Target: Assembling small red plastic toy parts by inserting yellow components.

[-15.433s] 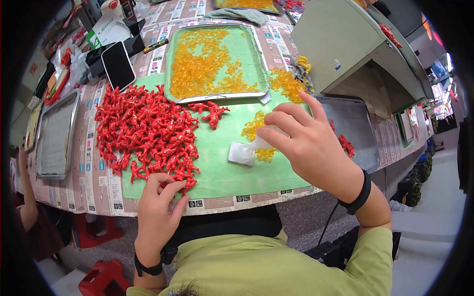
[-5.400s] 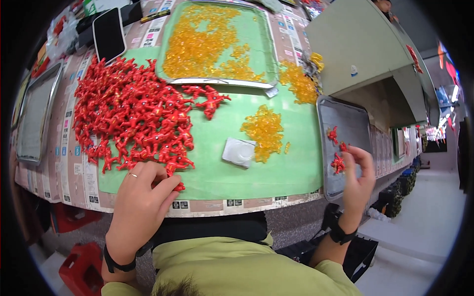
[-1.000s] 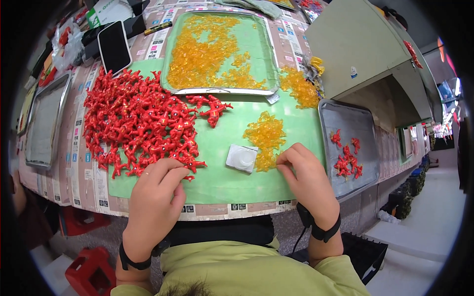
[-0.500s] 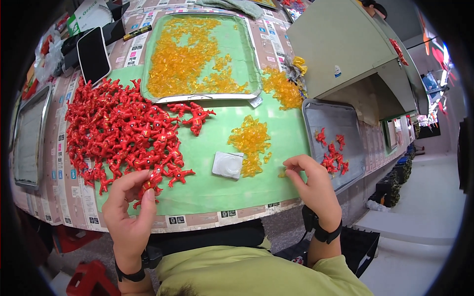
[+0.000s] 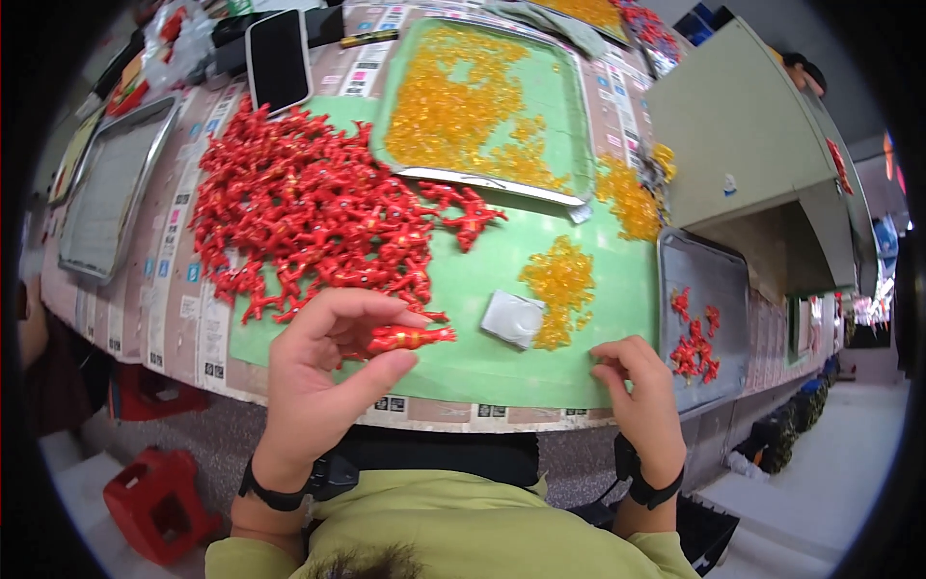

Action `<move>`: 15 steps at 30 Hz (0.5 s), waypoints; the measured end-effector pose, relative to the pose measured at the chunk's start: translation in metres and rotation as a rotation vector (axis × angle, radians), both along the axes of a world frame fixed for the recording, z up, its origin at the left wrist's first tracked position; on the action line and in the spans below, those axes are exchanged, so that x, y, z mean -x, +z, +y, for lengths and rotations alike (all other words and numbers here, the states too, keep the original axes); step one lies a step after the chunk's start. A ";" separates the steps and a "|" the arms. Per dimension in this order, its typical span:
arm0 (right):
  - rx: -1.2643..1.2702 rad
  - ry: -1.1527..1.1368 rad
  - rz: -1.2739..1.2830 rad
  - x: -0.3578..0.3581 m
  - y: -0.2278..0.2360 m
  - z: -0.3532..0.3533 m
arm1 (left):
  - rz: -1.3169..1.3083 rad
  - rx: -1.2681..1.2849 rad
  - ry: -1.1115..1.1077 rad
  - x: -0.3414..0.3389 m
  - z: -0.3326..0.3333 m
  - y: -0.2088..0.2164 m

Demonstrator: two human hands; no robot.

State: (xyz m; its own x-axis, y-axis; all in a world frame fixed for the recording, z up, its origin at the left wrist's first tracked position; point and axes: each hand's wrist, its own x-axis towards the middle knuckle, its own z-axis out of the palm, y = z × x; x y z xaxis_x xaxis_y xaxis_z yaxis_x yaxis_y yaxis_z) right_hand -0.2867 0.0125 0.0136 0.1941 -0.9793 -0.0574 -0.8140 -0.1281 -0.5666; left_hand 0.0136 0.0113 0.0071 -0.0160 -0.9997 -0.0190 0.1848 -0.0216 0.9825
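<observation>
My left hand pinches a small red toy figure between thumb and fingers, just over the near edge of a big heap of red figures. The held figure points sideways, to the right. My right hand is over the green mat's near right part, with thumb and fingertips drawn together. Whatever they hold is too small to make out. Between the hands lie a white square block and a small pile of clear yellow plastic pieces.
A green-lined tray of yellow pieces stands at the back, with another yellow heap beside it. At right, a grey tray holds several red figures by a grey-green metal cabinet. A phone and an empty tray are left.
The view has shifted, so the table appears farther right. My left hand has lifted a red figure from the heap's edge and turned it sideways. The right hand stays pinched near the mat.
</observation>
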 end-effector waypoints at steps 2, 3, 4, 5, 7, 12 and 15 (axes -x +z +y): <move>0.063 -0.051 -0.043 -0.004 0.002 -0.001 | 0.035 0.063 -0.030 -0.002 0.001 -0.002; 0.061 -0.045 -0.044 -0.005 0.003 -0.003 | 0.035 0.062 -0.024 -0.004 0.002 -0.003; 0.076 -0.044 -0.034 -0.006 0.005 -0.004 | 0.025 0.038 -0.027 -0.007 0.003 -0.004; 0.091 -0.044 -0.023 -0.005 0.006 -0.006 | 0.016 0.015 -0.031 -0.009 0.005 -0.005; 0.079 -0.062 -0.046 -0.004 0.005 -0.006 | 0.029 0.011 -0.012 -0.010 0.005 -0.005; 0.061 -0.128 -0.212 0.004 0.004 -0.005 | 0.058 -0.027 0.016 -0.017 0.006 -0.005; 0.045 -0.191 -0.506 0.000 0.008 -0.005 | 0.087 -0.001 0.035 -0.017 0.007 -0.006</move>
